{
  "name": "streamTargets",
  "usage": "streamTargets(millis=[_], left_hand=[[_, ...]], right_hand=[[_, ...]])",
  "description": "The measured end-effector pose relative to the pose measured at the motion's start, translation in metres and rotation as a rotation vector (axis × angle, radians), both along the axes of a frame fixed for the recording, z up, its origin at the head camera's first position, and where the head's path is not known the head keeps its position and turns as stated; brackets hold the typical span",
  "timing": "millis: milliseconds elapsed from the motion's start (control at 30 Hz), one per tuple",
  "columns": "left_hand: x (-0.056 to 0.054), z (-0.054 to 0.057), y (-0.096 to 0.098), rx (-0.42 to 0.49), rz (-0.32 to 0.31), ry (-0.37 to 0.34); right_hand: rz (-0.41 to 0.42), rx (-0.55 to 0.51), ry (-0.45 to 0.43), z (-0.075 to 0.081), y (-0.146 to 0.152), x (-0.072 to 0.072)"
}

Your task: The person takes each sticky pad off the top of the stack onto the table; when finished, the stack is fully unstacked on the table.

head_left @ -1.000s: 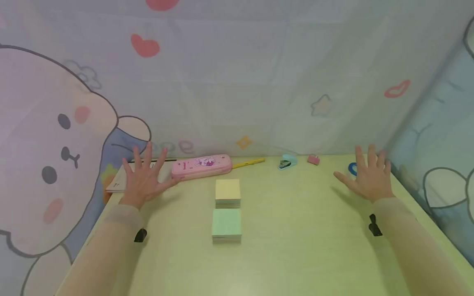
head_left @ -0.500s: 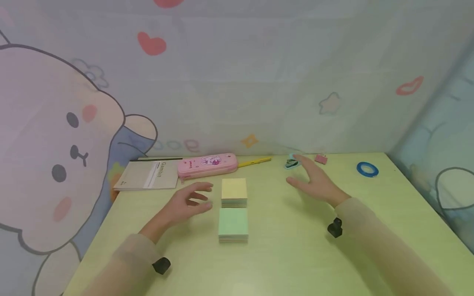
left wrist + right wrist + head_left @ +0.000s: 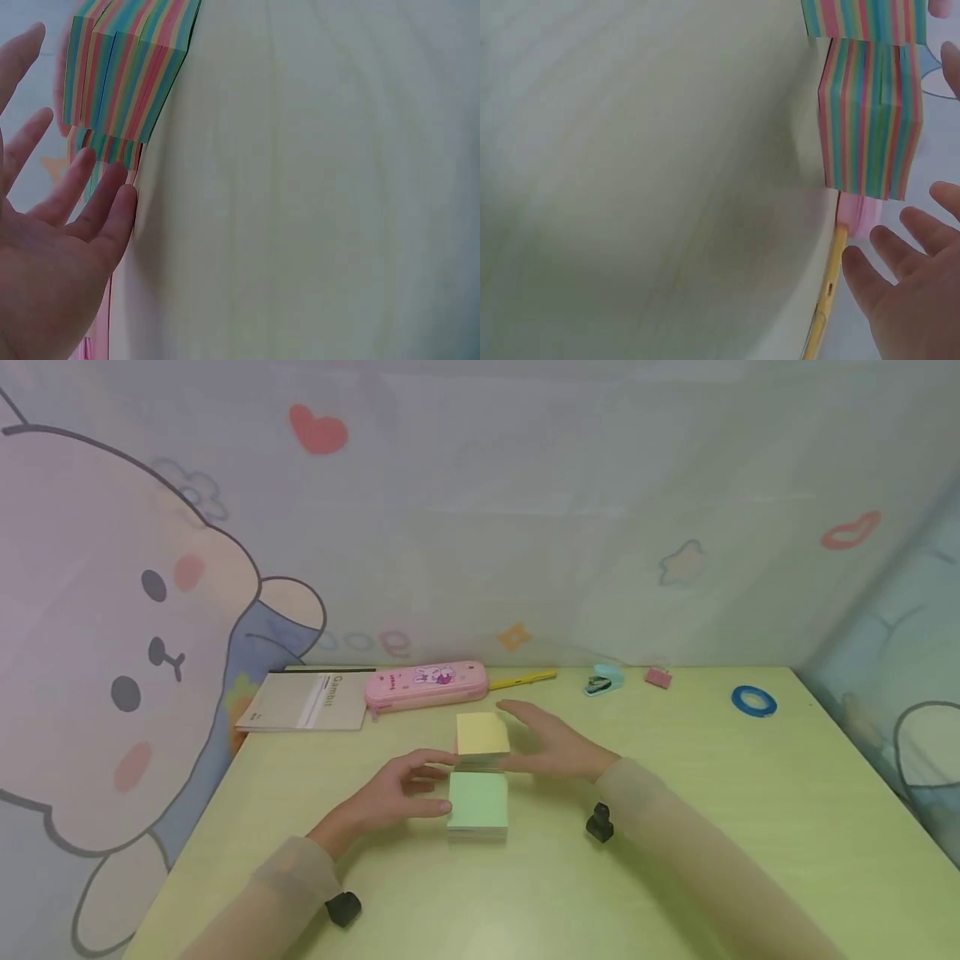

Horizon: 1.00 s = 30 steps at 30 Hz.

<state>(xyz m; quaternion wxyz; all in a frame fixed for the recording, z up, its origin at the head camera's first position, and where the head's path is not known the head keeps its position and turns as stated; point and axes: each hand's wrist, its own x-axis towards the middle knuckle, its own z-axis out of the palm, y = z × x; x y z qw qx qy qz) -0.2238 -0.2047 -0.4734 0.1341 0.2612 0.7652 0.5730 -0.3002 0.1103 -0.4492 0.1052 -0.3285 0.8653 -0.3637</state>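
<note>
Two blocks of sticky notes stand one behind the other on the table, a green-topped block [image 3: 478,802] in front and a yellow-topped block [image 3: 482,733] behind. Both wrist views show the striped paper sides [image 3: 127,67] of these blocks. My left hand [image 3: 388,792] is at the blocks' left side, thumb near the green-topped one and fingers loosely bent; whether it touches is unclear. To the right of the yellow-topped block, my right hand [image 3: 558,747] has its fingers spread. In the right wrist view, those fingers [image 3: 866,281] show a gap from the paper.
Along the back of the table lie a notebook [image 3: 307,702], a pink pencil case [image 3: 427,687], a yellow pen-like stick [image 3: 525,680], a light blue stapler [image 3: 603,680] and a small pink clip-like item [image 3: 658,677]. Farther right is a blue tape roll [image 3: 753,701].
Both hands have come inward from the table's far sides to either side of the sticky note blocks. The blocks remain in place on the table.
</note>
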Motion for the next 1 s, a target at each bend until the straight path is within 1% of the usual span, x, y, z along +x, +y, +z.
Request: streamTargets(millis=[67,167,267,367,433,600,733,1000], left_hand=[[0.0,0.0,0.001,0.0,-0.002,0.003],[0.0,-0.001,0.001,-0.007,-0.013,0.0],[0.001,-0.001,0.001,-0.021,-0.012,-0.011],[0.001,-0.001,0.0,-0.03,-0.017,-0.017],[0.0,0.0,0.0,-0.038,-0.024,-0.028],[-0.005,0.0,-0.001,-0.048,-0.063,-0.064],[-0.008,-0.001,-0.001,-0.071,-0.087,-0.082],[-0.008,-0.001,0.0,-0.087,-0.083,-0.083]], right_hand=[[0.006,0.014,0.018,-0.002,-0.004,-0.003],[-0.012,0.033,0.075,-0.006,-0.01,-0.006],[-0.032,0.027,0.118,-0.007,-0.014,-0.006],[-0.044,0.03,0.134,-0.008,-0.018,-0.005],[-0.05,0.045,0.131,-0.009,-0.02,-0.006],[-0.064,0.08,0.108,-0.011,-0.022,-0.008],[-0.058,0.073,0.099,-0.011,-0.023,-0.009],[-0.079,0.054,0.061,-0.013,-0.026,-0.015]])
